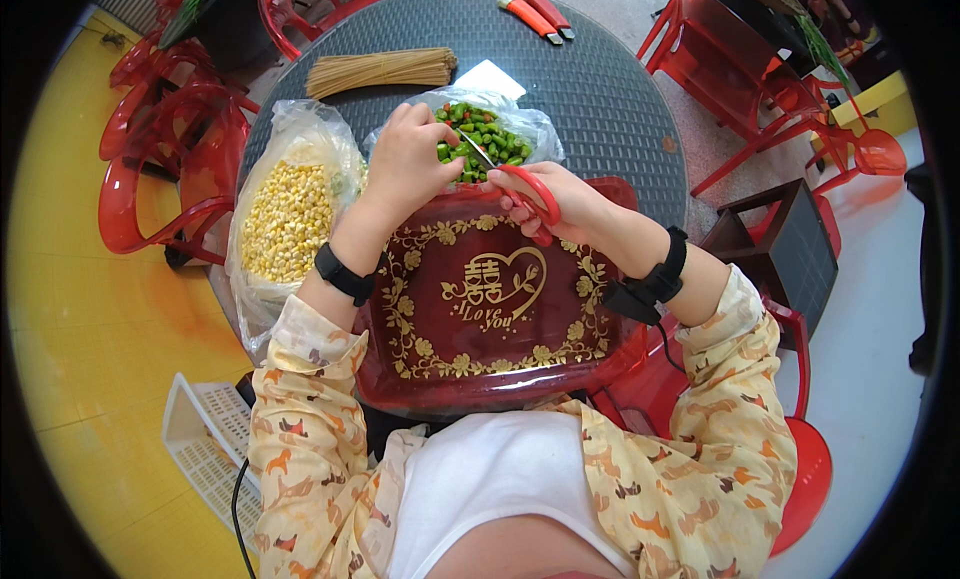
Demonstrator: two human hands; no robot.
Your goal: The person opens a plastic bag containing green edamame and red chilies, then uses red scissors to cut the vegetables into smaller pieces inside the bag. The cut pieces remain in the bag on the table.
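My right hand point(564, 200) holds red-handled scissors point(541, 196), their metal blades pointing up and left over cut green vegetable pieces mixed with red bits point(487, 133) in a clear plastic bag point(545, 129). My left hand point(416, 155) is just left of the blade tips, its thumb and fingers curled towards them; whether it pinches a small piece cannot be told. Below both hands lies a dark red tray point(495, 346) with gold flower patterns. Left of my left forearm stands an open plastic bag point(341, 140) of yellow corn kernels point(289, 223).
Beyond the bags on the round woven-top table point(600, 91) lie a bundle of wooden skewers point(381, 69), a white square point(491, 79) and two red utility knives point(536, 15). Red plastic chairs point(176, 166) surround it. A white perforated basket point(206, 436) is at the lower left.
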